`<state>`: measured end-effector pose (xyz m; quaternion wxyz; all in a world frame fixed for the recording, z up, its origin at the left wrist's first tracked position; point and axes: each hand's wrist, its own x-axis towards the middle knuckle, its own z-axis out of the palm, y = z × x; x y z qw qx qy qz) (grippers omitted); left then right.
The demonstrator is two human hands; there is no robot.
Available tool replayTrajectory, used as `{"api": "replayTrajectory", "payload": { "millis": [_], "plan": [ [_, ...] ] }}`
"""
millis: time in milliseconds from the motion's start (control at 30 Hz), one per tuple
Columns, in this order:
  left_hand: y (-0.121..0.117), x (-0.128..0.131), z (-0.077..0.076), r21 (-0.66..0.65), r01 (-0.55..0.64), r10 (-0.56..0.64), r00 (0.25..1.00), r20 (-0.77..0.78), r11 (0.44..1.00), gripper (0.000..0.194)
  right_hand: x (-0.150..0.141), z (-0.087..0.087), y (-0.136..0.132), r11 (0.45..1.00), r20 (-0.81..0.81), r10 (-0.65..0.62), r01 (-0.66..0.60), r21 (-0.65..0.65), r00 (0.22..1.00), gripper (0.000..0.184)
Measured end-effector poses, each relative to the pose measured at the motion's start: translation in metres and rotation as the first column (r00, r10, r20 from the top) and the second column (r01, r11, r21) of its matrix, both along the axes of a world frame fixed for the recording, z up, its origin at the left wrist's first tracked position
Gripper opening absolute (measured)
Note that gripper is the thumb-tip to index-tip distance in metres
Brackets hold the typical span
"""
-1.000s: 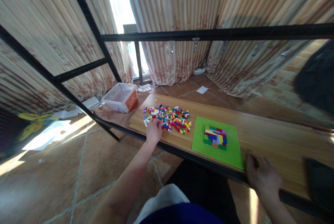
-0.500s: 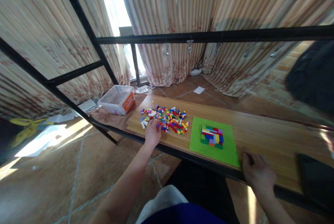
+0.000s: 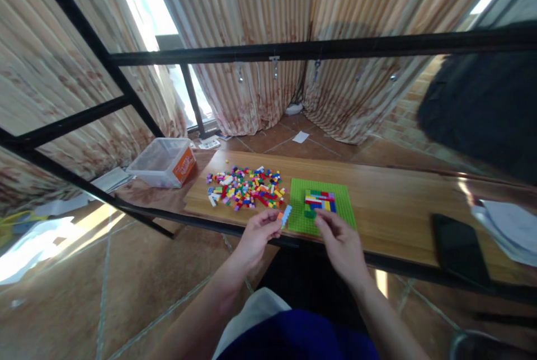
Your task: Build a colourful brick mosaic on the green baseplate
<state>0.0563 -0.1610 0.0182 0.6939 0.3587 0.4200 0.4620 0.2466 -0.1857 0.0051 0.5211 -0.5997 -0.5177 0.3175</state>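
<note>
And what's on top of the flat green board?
A patch of bricks, with red, white, blue, yellow and green among them, sits on the green board. The right hand hides some of the board's near side; what's under there can't be seen.

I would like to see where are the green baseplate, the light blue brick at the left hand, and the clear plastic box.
Green baseplate [image 3: 297,197]: head view, bare studs near its left edge.
Light blue brick [image 3: 287,214]: head view, its visible middle.
Clear plastic box [image 3: 156,179]: head view, its near wall.
</note>
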Motion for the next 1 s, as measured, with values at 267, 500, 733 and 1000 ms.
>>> {"api": "replayTrajectory", "payload": {
  "millis": [267, 500, 733, 1000],
  "plan": [
    [-0.019, 0.008, -0.019, -0.015, 0.137, -0.138, 0.987, -0.087, 0.99, 0.034, -0.046, -0.005, 0.001, 0.963, -0.204, 0.223, -0.248, -0.103, 0.953, 0.032],
    [-0.027, 0.002, -0.046, -0.12, 0.007, 0.004, 0.995, 0.098, 0.993, 0.033, -0.061, -0.018, -0.01, 0.969, -0.285, 0.152, -0.2, -0.146, 0.946, 0.032],
    [-0.012, -0.018, -0.036, -0.33, -0.171, 0.261, 0.932, 0.251, 0.928, 0.016, -0.07, -0.03, 0.009, 0.972, -0.264, 0.017, -0.077, -0.221, 0.964, 0.035],
    [-0.006, -0.036, -0.029, -0.422, -0.118, 0.265, 0.913, 0.309, 0.899, 0.025, -0.085, -0.04, 0.067, 0.961, 0.081, 0.135, -0.111, -0.252, 0.987, 0.027]
  ]
}}
